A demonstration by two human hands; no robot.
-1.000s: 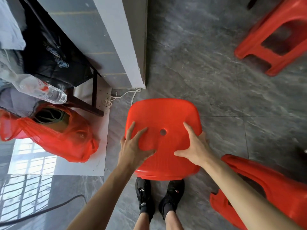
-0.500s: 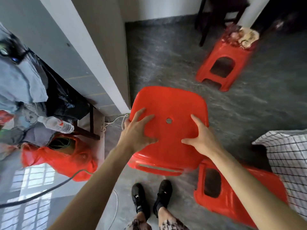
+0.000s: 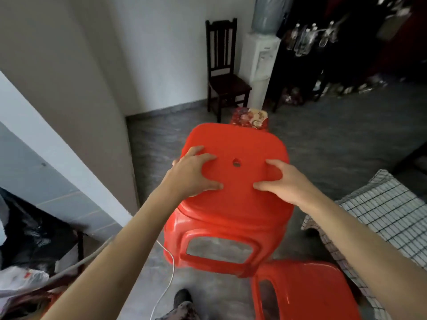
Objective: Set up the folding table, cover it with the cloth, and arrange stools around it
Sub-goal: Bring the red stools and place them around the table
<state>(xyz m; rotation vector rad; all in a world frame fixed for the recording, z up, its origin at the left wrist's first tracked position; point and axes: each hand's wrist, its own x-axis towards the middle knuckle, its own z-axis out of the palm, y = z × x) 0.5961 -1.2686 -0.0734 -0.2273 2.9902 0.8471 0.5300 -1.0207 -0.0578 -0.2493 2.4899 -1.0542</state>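
A red plastic stool (image 3: 233,204) hangs tilted in front of me, off the floor, its seat with a small round hole facing up. My left hand (image 3: 194,173) grips the seat's left side and my right hand (image 3: 280,181) grips its right side, thumbs on top and fingers curled onto the seat. A second red stool (image 3: 305,292) stands on the floor at the lower right. The checked cloth (image 3: 379,213) covers the table at the right edge; the table itself is hidden beneath it.
A third red stool (image 3: 250,117) with a patterned top shows just beyond the held one. A dark wooden chair (image 3: 225,72) and a water dispenser (image 3: 261,65) stand at the far wall. A wall corner (image 3: 111,144) rises at left; bags (image 3: 34,239) and a white cable (image 3: 166,280) lie lower left.
The stool has risen from low by my feet to chest height with both hands on it. My view has tipped up toward the far wall; the checked cloth has come into view.
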